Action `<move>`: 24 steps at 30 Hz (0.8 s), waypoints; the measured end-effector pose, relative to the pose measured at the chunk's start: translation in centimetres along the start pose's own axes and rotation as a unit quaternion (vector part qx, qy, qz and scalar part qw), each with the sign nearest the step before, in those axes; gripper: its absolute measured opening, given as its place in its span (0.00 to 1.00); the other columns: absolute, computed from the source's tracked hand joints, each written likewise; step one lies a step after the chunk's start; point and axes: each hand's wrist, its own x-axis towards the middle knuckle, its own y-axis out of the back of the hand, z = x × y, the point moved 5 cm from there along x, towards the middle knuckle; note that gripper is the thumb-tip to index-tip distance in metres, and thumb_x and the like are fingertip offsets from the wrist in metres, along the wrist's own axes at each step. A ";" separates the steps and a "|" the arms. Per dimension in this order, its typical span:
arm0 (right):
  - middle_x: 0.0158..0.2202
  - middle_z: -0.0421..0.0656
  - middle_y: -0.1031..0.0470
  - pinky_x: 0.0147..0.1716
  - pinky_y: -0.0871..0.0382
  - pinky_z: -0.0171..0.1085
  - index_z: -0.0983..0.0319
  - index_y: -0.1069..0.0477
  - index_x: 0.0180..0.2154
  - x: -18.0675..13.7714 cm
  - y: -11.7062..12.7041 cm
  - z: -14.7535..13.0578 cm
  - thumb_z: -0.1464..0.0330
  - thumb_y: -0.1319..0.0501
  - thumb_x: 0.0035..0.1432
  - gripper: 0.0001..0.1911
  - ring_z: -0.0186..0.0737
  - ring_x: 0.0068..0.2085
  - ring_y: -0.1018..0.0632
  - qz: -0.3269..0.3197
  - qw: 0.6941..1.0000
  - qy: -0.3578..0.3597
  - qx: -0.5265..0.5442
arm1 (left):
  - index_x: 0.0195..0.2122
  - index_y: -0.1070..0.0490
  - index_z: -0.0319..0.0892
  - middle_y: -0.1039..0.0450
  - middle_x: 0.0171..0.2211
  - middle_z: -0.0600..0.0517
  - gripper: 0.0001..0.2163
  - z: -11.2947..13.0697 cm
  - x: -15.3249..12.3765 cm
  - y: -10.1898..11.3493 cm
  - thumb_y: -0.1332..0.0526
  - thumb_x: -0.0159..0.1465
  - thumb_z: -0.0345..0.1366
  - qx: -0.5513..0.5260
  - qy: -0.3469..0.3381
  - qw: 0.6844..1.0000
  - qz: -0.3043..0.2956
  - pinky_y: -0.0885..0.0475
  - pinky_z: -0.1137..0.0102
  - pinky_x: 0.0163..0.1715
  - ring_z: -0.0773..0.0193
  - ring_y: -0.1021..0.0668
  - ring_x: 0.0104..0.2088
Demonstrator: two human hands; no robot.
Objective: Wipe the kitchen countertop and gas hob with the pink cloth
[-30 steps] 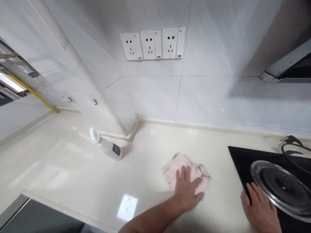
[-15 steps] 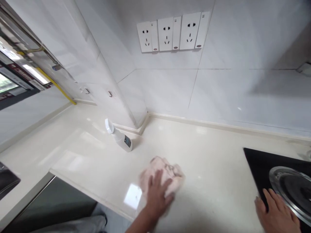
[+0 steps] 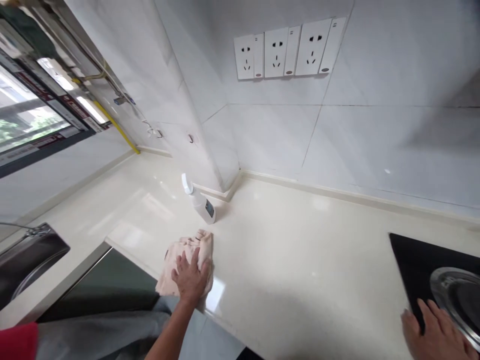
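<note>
My left hand lies palm down with spread fingers on a pale pink cloth, pressing it against the countertop near its front edge. The cloth is spread out with a few folds toward the back; my palm hides part of it. Just behind the cloth stands a white spray bottle with a dark label, close to the wall corner. At the far right, my right hand rests with fingers apart at the left side of a black cooktop, beside its round metal burner ring.
The cream countertop bends around a tiled wall corner. A sink is set in at the left, near a window and a yellow pipe. Wall sockets sit above. A dark cabinet front lies below the counter edge.
My left hand has slid the cloth leftward, and the cloth now lies flatter. My right hand stays by the cooktop. The view has turned somewhat to the left.
</note>
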 end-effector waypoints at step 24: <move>0.75 0.51 0.48 0.70 0.51 0.58 0.66 0.43 0.71 -1.0 -1.5 3.7 0.51 0.66 0.70 0.41 0.54 0.75 0.48 -0.092 0.984 0.149 -0.031 | 0.69 0.38 0.59 0.71 0.78 0.44 0.31 31.6 -37.5 -2.4 0.45 0.67 0.62 -0.237 -0.602 0.729 -0.225 0.57 0.31 0.69 0.34 0.57 0.76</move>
